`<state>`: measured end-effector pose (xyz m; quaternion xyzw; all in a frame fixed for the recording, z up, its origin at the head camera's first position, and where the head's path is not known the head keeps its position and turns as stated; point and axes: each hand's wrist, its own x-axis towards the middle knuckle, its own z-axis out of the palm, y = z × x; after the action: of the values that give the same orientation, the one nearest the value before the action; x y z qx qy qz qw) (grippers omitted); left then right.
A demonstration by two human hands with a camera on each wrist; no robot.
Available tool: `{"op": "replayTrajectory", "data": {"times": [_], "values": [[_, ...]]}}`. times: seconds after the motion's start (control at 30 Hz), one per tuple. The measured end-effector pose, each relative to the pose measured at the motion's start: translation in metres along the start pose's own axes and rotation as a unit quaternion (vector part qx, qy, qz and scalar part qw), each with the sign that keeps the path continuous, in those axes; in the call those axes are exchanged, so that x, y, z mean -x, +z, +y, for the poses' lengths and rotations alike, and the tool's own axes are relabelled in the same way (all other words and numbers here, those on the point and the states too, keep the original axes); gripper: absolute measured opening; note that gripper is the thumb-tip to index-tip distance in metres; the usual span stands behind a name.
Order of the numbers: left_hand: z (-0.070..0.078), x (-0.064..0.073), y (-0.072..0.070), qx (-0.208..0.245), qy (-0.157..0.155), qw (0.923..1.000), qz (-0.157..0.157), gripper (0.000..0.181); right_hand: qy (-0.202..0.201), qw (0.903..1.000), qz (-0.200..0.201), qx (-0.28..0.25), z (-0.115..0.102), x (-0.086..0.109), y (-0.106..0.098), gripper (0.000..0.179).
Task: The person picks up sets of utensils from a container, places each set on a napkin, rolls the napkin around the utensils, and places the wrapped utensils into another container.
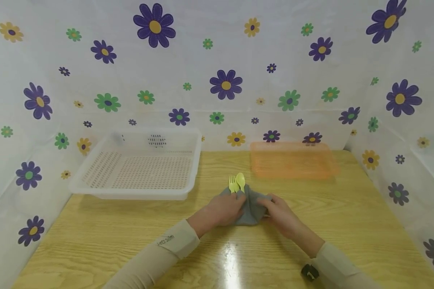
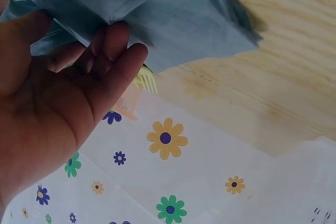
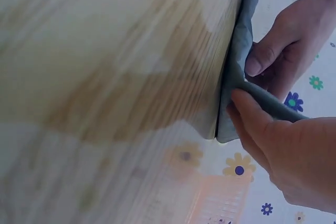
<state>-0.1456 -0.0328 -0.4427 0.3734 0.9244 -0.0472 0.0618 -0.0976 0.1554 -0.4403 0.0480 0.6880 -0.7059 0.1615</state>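
A grey-blue cloth napkin (image 1: 251,210) lies partly folded near the middle of the table. Out of its far side stick the heads of a pale yellow-green fork (image 1: 233,184) and spoon (image 1: 240,180); their handles are hidden by the cloth and fingers. My left hand (image 1: 226,209) holds the napkin around the handles, its thumb pressing the cloth in the right wrist view. At the right side, my right hand (image 1: 283,216) pinches a raised flap between thumb and fingers. Fork tines (image 2: 148,81) show behind the left fingers in the left wrist view.
A white perforated basket (image 1: 193,164) stands at the back left, and a shallow orange basket (image 1: 293,175) at the back right. Flower-patterned white sheeting (image 1: 188,64) surrounds the wooden table (image 1: 130,224). A small black object (image 1: 310,273) is beside the right sleeve.
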Motion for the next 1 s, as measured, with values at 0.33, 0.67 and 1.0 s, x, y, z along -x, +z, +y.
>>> {"op": "replayTrajectory", "data": {"times": [0.33, 0.67, 1.0], "values": [[-0.003, -0.001, 0.0, 0.007, -0.009, 0.9999, -0.012, 0.031, -0.021, 0.9809, -0.005, 0.193, 0.009, 0.001, 0.0, 0.019], [-0.004, 0.001, 0.0, 0.005, -0.005, 1.0, -0.005, 0.028, -0.022, 0.9876, -0.027, 0.153, 0.008, 0.008, -0.005, 0.027], [-0.004, -0.001, 0.004, 0.016, -0.007, 0.9996, -0.021, 0.029, -0.015, 0.9891, -0.009, 0.146, 0.0, 0.016, 0.013, 0.029]]}}
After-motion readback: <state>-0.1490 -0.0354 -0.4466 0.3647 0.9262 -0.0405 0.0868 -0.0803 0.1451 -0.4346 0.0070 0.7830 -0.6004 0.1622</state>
